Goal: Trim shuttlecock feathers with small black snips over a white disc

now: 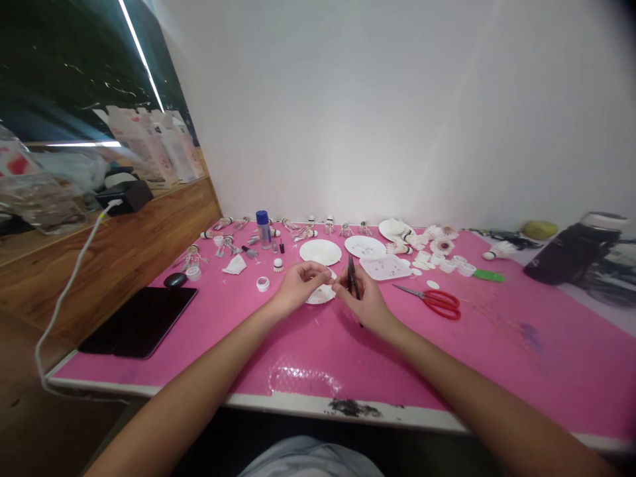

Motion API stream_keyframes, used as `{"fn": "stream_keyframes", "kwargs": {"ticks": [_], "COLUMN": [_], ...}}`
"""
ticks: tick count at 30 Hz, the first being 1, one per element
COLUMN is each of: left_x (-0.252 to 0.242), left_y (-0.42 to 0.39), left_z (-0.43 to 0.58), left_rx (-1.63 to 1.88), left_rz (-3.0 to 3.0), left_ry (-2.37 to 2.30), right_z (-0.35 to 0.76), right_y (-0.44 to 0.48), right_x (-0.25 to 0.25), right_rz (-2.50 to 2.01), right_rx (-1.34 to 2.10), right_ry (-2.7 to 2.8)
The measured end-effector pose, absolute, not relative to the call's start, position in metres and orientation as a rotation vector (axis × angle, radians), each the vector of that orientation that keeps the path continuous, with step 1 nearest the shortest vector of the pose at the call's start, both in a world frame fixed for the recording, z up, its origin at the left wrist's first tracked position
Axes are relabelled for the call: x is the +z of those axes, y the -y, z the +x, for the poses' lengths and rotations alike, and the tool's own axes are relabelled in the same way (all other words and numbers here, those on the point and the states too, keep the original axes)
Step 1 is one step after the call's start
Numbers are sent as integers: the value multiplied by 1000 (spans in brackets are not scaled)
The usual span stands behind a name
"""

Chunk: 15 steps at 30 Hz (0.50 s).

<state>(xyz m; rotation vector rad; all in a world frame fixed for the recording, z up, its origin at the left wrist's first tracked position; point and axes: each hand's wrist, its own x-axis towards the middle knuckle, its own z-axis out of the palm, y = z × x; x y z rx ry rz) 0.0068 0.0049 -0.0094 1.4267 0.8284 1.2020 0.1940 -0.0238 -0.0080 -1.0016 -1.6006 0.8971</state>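
Observation:
My left hand (298, 285) and my right hand (365, 298) meet over the middle of a pink table (348, 358). The left fingers are curled in a pinch on a small white piece (328, 275), just above a small white plate (320, 296). The right hand is closed around dark tweezers (352, 278), whose tips point up and lie close to the white piece. What the white piece is I cannot make out.
Red-handled scissors (437, 301) lie right of my hands. Behind them are white plates (320, 252), a tray of small bits (386, 267), shuttlecocks (499, 250), a blue-capped bottle (263, 228) and little feather figures. A black tablet (142, 321) lies at the left edge, a dark bag (571, 252) at the far right.

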Motion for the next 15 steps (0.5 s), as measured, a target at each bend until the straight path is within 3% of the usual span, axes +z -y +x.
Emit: {"fn": "stream_keyframes", "kwargs": {"ticks": [7,15], "left_x": [-10,-4], "left_y": [-5,-3], "left_z": [6,3], "left_rx": [1199,1217], "left_rz": [1394,1566], "left_ry": [-814,-873], "right_z": [195,205], "right_y": [22,21], "right_x": [-11,1], "right_rz": [-1020,-1061], "right_rx": [830,493], "right_ry": [1600,1712]}}
